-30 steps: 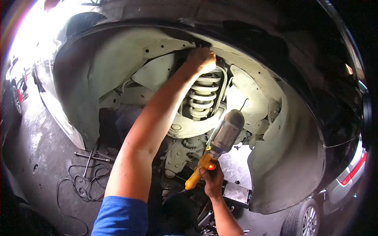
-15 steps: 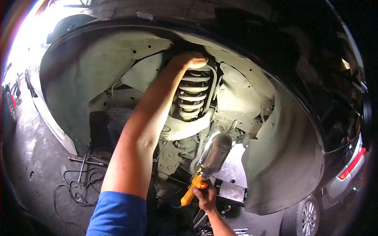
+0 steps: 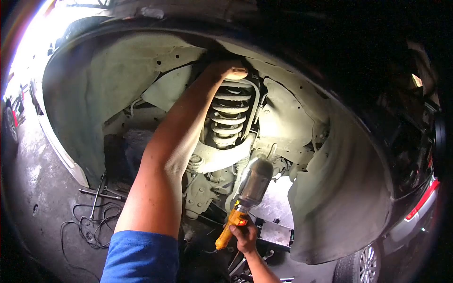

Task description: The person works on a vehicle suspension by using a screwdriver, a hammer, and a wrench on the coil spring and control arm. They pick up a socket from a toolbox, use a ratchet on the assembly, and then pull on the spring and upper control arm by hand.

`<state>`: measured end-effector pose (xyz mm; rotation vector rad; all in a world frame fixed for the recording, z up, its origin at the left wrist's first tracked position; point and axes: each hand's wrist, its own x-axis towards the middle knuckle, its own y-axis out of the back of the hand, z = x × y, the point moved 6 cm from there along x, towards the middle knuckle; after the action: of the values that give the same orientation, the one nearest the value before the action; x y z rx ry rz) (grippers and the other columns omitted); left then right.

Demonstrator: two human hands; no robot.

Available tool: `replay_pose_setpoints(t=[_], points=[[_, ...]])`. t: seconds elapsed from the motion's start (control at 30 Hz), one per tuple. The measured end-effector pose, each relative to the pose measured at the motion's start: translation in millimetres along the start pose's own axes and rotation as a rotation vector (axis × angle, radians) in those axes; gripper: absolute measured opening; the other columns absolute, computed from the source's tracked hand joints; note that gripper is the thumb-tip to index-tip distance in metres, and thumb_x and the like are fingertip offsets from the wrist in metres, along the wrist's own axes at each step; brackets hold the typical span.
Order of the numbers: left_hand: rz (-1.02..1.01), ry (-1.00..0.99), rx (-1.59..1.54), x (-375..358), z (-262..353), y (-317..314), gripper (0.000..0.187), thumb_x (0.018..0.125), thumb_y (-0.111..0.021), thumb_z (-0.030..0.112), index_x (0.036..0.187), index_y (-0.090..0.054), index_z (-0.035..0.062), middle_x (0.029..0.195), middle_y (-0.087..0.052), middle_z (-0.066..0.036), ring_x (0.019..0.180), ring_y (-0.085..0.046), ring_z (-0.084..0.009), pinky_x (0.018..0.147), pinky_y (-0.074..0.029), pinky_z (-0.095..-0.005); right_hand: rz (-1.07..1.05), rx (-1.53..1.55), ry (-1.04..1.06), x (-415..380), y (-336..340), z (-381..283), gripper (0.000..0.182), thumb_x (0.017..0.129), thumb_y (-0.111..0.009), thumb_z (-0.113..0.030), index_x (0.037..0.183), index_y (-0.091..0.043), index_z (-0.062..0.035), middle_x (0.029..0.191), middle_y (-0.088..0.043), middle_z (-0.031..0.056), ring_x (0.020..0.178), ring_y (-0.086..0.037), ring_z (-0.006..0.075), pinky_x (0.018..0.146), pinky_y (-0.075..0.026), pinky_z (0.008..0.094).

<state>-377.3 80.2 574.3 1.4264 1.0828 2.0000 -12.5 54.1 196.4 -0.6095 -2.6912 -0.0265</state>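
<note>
My left hand [image 3: 234, 72] is raised to the top of the coil spring [image 3: 230, 109] inside the wheel well. Its fingers are hidden in the dark behind the spring's upper mount, so their grip does not show. My right hand [image 3: 246, 234] is closed around the yellow handle of a work light [image 3: 253, 187]. The lamp's caged head points upward, casting light on the pale suspension arm [image 3: 218, 159] and the spring above it. A curved metal bar [image 3: 257, 99] runs along the spring's right side.
The wheel-well liner [image 3: 339, 188] curves around both arms under the dark fender. A black cable [image 3: 89, 231] and a long-handled tool [image 3: 97, 198] lie on the floor at left. A wheel [image 3: 369, 263] stands at lower right, with metal tools near the bottom edge.
The view has shifted slightly. The work light sits a little lower and further left in the picture. My left hand stays at the top of the spring.
</note>
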Motion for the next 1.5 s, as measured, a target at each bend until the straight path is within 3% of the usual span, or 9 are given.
replay_pose_setpoints(t=[0.17, 0.4, 0.53, 0.63, 0.9, 1.0, 1.1, 1.2, 1.5], points=[[0.022, 0.007, 0.002, -3, 0, 8, 0.043, 0.103, -0.042, 0.036, 0.113, -0.072, 0.0067, 0.118, -0.068, -0.02, 0.111, -0.065, -0.037, 0.097, -0.05, -0.0457, 0.024, -0.01, 0.034, -3, 7, 0, 0.045, 0.091, -0.069, -0.017, 0.129, -0.052, 0.0029, 0.104, -0.066, 0.0115, 0.092, -0.071, 0.0234, 0.087, -0.057, 0.0375], [0.047, 0.037, -0.007, -17, -10, 14, 0.043, 0.103, -0.043, 0.036, 0.111, -0.071, 0.0055, 0.115, -0.068, -0.02, 0.108, -0.065, -0.0376, 0.095, -0.05, -0.046, -0.005, -0.006, -0.04, -9, 9, 4, 0.046, 0.091, -0.074, -0.026, 0.125, -0.058, 0.0003, 0.107, -0.07, 0.0089, 0.099, -0.068, 0.0188, 0.091, -0.053, 0.0353], [0.055, 0.052, -0.018, -23, -18, 13, 0.043, 0.103, -0.043, 0.037, 0.11, -0.071, 0.0048, 0.113, -0.068, -0.021, 0.106, -0.065, -0.0379, 0.093, -0.05, -0.0462, -0.039, -0.022, 0.071, 22, 4, -39, 0.058, 0.083, -0.077, -0.038, 0.124, -0.061, 0.0005, 0.104, -0.071, 0.01, 0.095, -0.07, 0.0213, 0.09, -0.054, 0.0359], [0.061, 0.057, -0.026, -25, -19, 15, 0.043, 0.103, -0.044, 0.037, 0.109, -0.071, 0.0042, 0.112, -0.068, -0.021, 0.105, -0.065, -0.0381, 0.093, -0.05, -0.0464, -0.022, -0.108, 0.097, 40, -4, -73, 0.058, 0.083, -0.077, -0.032, 0.126, -0.058, 0.0023, 0.106, -0.071, 0.0116, 0.092, -0.071, 0.023, 0.088, -0.055, 0.0367], [0.072, 0.083, -0.027, -37, -26, 26, 0.043, 0.103, -0.045, 0.038, 0.107, -0.071, 0.0028, 0.109, -0.069, -0.021, 0.102, -0.065, -0.0388, 0.09, -0.05, -0.0468, 0.024, 0.288, 0.183, 35, -18, -91, 0.067, 0.077, -0.076, -0.026, 0.129, -0.048, 0.0051, 0.1, -0.065, 0.0167, 0.08, -0.07, 0.0291, 0.071, -0.06, 0.0409], [0.083, 0.09, -0.027, -39, -31, 27, 0.044, 0.103, -0.045, 0.038, 0.106, -0.07, 0.0023, 0.107, -0.069, -0.022, 0.1, -0.065, -0.039, 0.089, -0.05, -0.047, 0.067, 0.231, 0.2, 34, -10, -90, 0.066, 0.077, -0.076, -0.026, 0.128, -0.048, 0.0056, 0.099, -0.066, 0.0166, 0.079, -0.07, 0.0289, 0.071, -0.06, 0.0413], [0.086, 0.096, -0.025, -40, -33, 27, 0.044, 0.103, -0.046, 0.038, 0.105, -0.07, 0.0017, 0.106, -0.069, -0.022, 0.099, -0.065, -0.0393, 0.088, -0.05, -0.0471, -0.035, 0.28, 0.223, 35, -7, -91, 0.062, 0.083, -0.077, -0.021, 0.129, -0.048, 0.0066, 0.108, -0.066, 0.0165, 0.09, -0.07, 0.027, 0.083, -0.058, 0.0407], [0.093, 0.091, -0.01, -31, -26, 26, 0.044, 0.103, -0.046, 0.038, 0.104, -0.07, 0.0012, 0.105, -0.069, -0.022, 0.098, -0.065, -0.0395, 0.088, -0.05, -0.0473, 0.062, 0.168, 0.275, 41, -3, -77, 0.062, 0.078, -0.076, -0.026, 0.124, -0.051, 0.0069, 0.095, -0.066, 0.0171, 0.078, -0.07, 0.0291, 0.071, -0.06, 0.0418], [0.092, 0.091, 0.01, -16, -19, 19, 0.045, 0.104, -0.047, 0.039, 0.102, -0.069, -0.0004, 0.101, -0.069, -0.023, 0.094, -0.065, -0.0402, 0.085, -0.051, -0.0478, 0.009, 0.234, 0.183, 52, -18, -79, 0.058, 0.08, -0.075, -0.025, 0.123, -0.051, 0.0063, 0.096, -0.065, 0.0168, 0.08, -0.069, 0.0277, 0.068, -0.058, 0.039]])
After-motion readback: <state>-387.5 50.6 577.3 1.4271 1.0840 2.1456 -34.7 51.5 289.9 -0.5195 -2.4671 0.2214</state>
